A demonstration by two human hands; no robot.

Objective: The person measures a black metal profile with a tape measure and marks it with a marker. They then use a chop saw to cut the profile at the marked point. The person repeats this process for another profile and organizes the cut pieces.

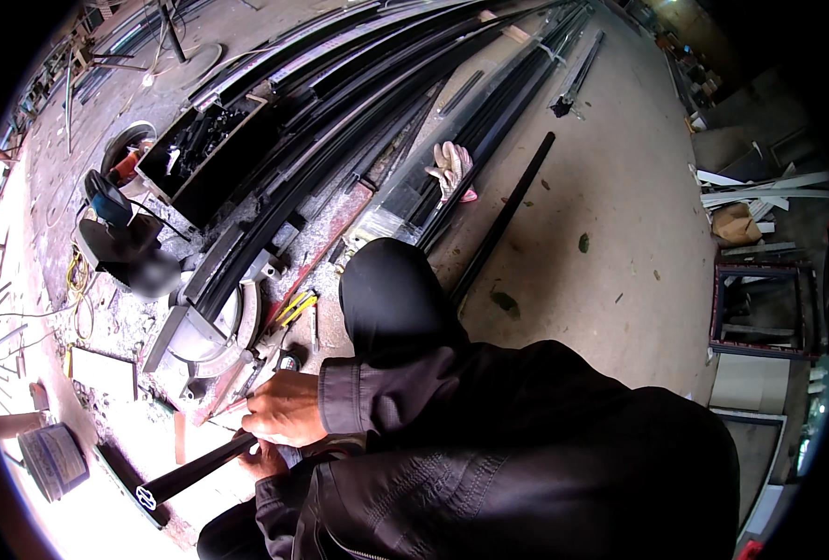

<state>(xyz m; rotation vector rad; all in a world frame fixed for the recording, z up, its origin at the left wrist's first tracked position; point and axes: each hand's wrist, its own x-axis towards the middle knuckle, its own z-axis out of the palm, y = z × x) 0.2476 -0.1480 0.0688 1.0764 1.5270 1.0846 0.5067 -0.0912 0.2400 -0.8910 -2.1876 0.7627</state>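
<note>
My left hand (263, 460) is closed round a short black metal profile (195, 474), whose pale, hollow cut end points to the lower left. Just above it, my right hand (288, 409) has its fingers bent and pressed together near the profile's inner end. What the right fingers hold, if anything, is too small to make out. Beyond the hands stands a cut-off saw (200, 336) with long black profiles lying across its base. Yellow-handled pliers (296, 306) and other small tools lie on the floor beside the right hand.
Long black profiles (358, 121) stretch to the far side, with a work glove (452, 170) on one bundle. A box of black parts (200, 173) sits far left. A single black bar (508, 219) lies right of my knee. A bucket (53, 460) stands at left, frames (765, 308) at right.
</note>
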